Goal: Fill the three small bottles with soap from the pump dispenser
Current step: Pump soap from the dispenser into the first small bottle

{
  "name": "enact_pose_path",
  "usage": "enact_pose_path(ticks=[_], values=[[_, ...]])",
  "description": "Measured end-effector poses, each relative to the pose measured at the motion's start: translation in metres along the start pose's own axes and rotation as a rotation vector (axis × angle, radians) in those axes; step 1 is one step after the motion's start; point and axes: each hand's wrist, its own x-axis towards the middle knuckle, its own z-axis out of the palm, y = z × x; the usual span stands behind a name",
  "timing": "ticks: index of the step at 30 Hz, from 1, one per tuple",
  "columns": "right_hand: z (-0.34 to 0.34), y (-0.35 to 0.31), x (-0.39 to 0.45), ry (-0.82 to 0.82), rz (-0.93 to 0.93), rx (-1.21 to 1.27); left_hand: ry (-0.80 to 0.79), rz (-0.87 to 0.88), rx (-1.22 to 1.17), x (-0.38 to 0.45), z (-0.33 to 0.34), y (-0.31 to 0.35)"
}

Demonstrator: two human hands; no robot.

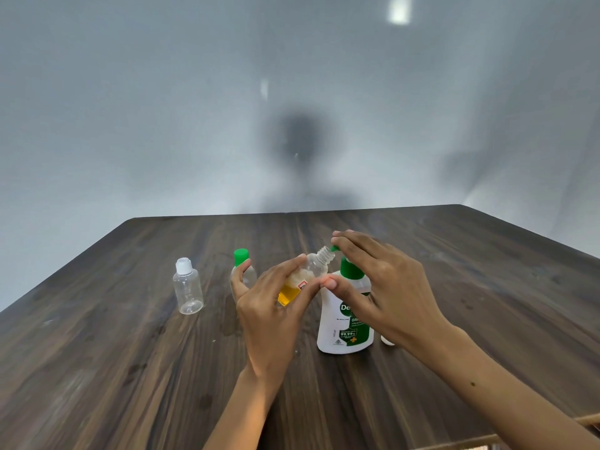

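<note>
The job looks to be in its early-to-middle part: one uncapped small bottle (306, 276) is held tilted in the air, yellow soap pooled in its lower end with foam above, so it seems partly filled and being topped up. The left hand (271, 315) grips this bottle, its fingers (285, 267) curled round the body and the thumb on the near side; the open neck points up and to the right, just beside the green nozzle of the pump dispenser (345, 319). The right hand (386, 287) lies over the dispenser's pump head, fingers bent down onto it, pressing rather than clasping as far as can be seen. The dispenser stands near the middle of the worktop (130, 368). Two bottles seem to remain: a clear, white-capped bottle (187, 287) stands toward the left edge and looks empty, and a green-capped bottle (243, 267) stands behind the left hand, its contents not readable. A small white object (387, 341), perhaps the removed cap, lies just right of the dispenser's base.
</note>
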Motion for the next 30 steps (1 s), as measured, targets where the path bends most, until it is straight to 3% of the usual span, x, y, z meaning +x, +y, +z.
enact_pose_path(ticks=[30], values=[[-0.0062, -0.0037, 0.0043, -0.011, 0.022, 0.018, 0.003, 0.0, -0.011, 0.0015, 0.0016, 0.0005]])
